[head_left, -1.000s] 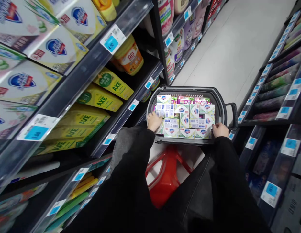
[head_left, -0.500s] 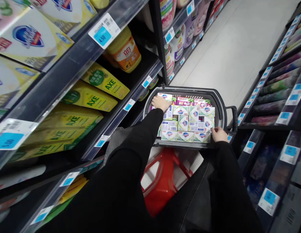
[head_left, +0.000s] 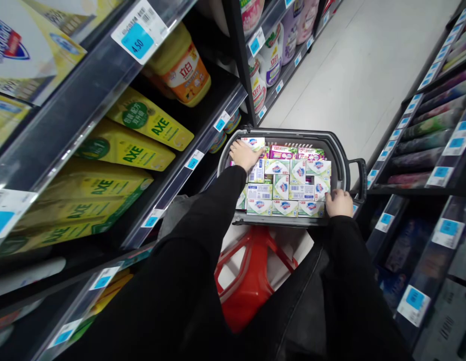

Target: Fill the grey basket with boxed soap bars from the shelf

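Note:
A dark grey shopping basket holds several rows of white-and-green soap boxes. At its far left corner my left hand is closed around one soap box, thumb on the near side; part of that box is hidden by the hand. My right hand has its fingers curled over the basket's near right rim, close to the end of the soap rows. Pink-and-purple packs show along the far side of the basket, behind the soap boxes.
A red plastic stool stands between my legs, below the basket. On the left, shelves carry yellow AXE bottles and an orange-labelled jug. Low shelves with packets line the right. The pale aisle floor stretches ahead.
My left hand has shifted slightly left and away from me with the soap box. The right hand has slid a little along the basket's rim. The camera view has shifted slightly.

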Demonstrator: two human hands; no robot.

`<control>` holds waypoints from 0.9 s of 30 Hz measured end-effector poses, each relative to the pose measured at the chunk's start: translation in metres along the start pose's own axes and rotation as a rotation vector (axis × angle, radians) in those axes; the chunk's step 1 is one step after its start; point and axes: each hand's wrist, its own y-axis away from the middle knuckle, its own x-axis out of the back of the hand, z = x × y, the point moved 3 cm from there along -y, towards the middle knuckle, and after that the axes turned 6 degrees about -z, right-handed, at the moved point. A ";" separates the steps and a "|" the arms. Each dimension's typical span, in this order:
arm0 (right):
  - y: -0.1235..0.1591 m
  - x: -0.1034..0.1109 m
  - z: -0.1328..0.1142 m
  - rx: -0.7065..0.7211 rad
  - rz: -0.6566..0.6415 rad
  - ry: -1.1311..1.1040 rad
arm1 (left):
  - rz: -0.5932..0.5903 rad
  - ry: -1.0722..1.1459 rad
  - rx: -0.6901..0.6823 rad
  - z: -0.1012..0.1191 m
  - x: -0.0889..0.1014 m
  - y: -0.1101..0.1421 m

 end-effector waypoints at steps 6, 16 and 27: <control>-0.010 0.017 -0.108 0.519 -0.066 0.129 | -0.183 -0.256 -0.351 -0.055 0.031 0.050; -0.044 -0.016 -0.209 0.709 -0.244 0.411 | -0.230 0.023 -0.317 -0.108 0.019 0.066; -0.085 -0.019 -0.266 0.270 -0.228 0.061 | -0.335 0.065 -0.324 -0.099 0.006 0.055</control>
